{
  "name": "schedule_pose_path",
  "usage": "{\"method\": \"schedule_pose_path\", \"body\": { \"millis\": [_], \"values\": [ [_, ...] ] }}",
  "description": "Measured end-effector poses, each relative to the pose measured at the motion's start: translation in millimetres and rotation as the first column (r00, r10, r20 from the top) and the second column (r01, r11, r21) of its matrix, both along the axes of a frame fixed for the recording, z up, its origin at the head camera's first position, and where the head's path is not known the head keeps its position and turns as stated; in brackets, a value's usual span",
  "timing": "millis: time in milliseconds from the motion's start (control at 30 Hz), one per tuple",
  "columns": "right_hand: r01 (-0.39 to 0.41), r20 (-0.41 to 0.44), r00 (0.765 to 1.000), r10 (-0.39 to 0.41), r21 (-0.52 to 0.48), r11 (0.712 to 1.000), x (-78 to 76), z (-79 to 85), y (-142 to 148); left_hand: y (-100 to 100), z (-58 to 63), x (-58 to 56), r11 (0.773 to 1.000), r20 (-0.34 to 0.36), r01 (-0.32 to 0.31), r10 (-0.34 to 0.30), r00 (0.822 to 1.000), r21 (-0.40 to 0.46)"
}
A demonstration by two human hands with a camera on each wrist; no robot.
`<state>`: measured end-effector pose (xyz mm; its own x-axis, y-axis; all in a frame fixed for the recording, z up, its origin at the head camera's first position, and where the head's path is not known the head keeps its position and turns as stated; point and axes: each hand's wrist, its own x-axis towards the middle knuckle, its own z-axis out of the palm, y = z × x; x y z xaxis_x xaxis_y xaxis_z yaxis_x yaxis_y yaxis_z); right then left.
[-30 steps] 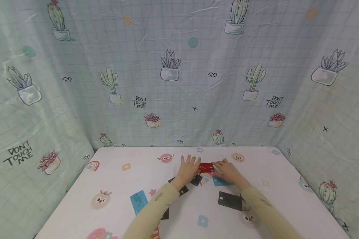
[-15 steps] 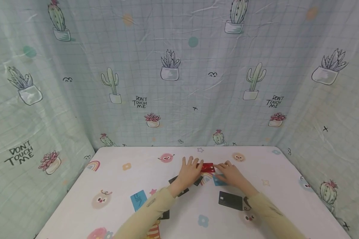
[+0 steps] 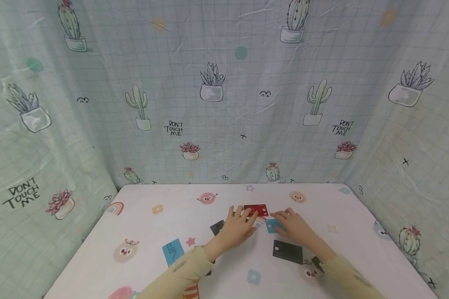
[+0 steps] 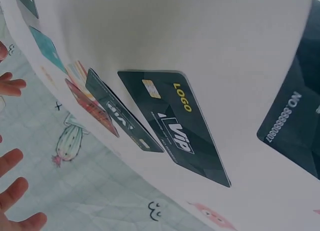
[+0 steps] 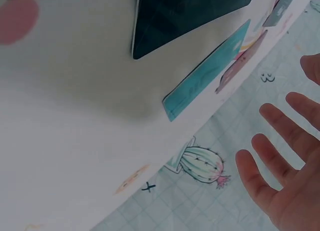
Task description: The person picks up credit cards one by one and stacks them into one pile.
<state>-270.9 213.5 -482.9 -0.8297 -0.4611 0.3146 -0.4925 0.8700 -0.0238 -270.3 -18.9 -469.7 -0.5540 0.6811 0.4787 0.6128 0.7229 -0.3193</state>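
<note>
A red card [image 3: 261,209] lies on the white table near its far side. Just in front of it my left hand [image 3: 235,228] hovers with spread fingers, overlapping its near edge in the head view; contact cannot be told. My right hand [image 3: 295,228], fingers loosely extended, is over the right part of a blue card [image 3: 272,225]. Nothing shows in either palm; in the right wrist view the right hand [image 5: 290,176] has its fingers apart. Beneath the left hand lie a black card with "VIP" and "LOGO" [image 4: 170,126] and a second black VIP card [image 4: 122,113].
A black card [image 3: 287,251] lies in front of the right hand. A dark piece [image 3: 317,263] shows beside the right sleeve. At left lie a dark card [image 3: 218,227], a blue VIP card [image 3: 173,251] and an orange-striped item [image 3: 191,290]. A patterned curtain [image 3: 224,124] surrounds the table.
My left hand has drawn back from the red card toward me, uncovering more of it. My right hand has also come back, away from the red card's right end.
</note>
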Motion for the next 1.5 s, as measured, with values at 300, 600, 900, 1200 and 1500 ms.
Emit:
{"method": "schedule_pose_path", "body": {
  "millis": [300,600,900,1200,1500],
  "values": [
    [-0.008,-0.016,1.0,0.008,0.018,1.0,19.9,3.2,0,2,0.6,16.0,0.994,0.037,0.103,-0.104,0.994,0.026],
    [0.008,-0.013,1.0,-0.007,0.024,1.0,37.3,1.5,5,14,-6.0,26.1,0.99,0.097,0.106,-0.097,0.991,-0.09],
    [0.014,0.084,0.996,-0.017,0.037,0.999,52.4,-6.8,15,33,-24.8,27.0,0.968,0.158,0.178,-0.15,0.976,-0.178],
    [0.028,0.146,0.989,-0.036,0.059,0.998,62.8,-8.1,20,49,-26.9,21.6,0.956,0.112,0.182,-0.16,0.981,-0.231],
    [0.003,0.117,0.993,-0.01,0.061,0.998,67.2,-10.9,26,58,-27.2,19.2,0.948,0.095,0.179,-0.159,0.983,-0.263]
  ]
}}
